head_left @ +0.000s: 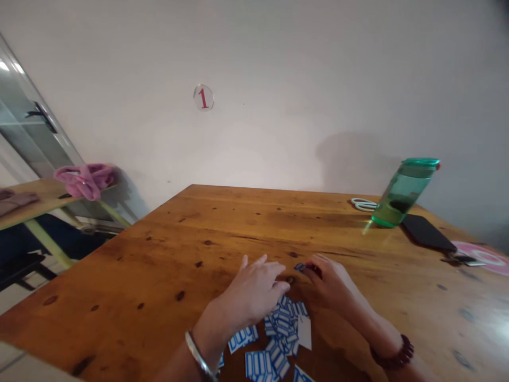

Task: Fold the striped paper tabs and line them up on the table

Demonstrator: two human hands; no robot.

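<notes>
Pinching card (pixel 299 267) beyond pile (pixel 283 323) w/ R hand (pixel 331 278); L hand (pixel 254 292) fingers spread near pile; card prob. light, bendy: grip edges.

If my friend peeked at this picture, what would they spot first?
Probably the green bottle toward the right of the wooden table, or the red 1 on the pale wall. Then the blue-and-white pieces at the bottom middle, near the open left hand, while the right hand pinches a small dark piece beyond them.
</notes>
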